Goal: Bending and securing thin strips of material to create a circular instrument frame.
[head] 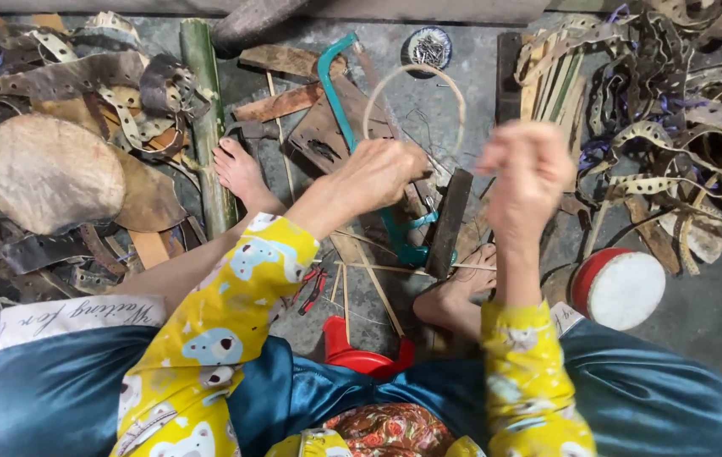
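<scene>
Grey concrete floor (pixel 699 322), strewn with punched leather strips (pixel 674 110), a bamboo pole (pixel 206 118) and wood offcuts (pixel 280 103).

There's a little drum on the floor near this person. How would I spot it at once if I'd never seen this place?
Start at the person's right hand and follow that yellow sleeve down towards the knee. Just right of the forearm, on the grey floor, sits the small drum. It is the only round thing with a red rim and a clean white skin, unlike the large, rough tan disc at far left.

Both arms in yellow sleeves reach forward. The left hand (pixel 382 173) is curled closed; the raised right hand (pixel 526 173), blurred, has its fingers bunched.
</scene>
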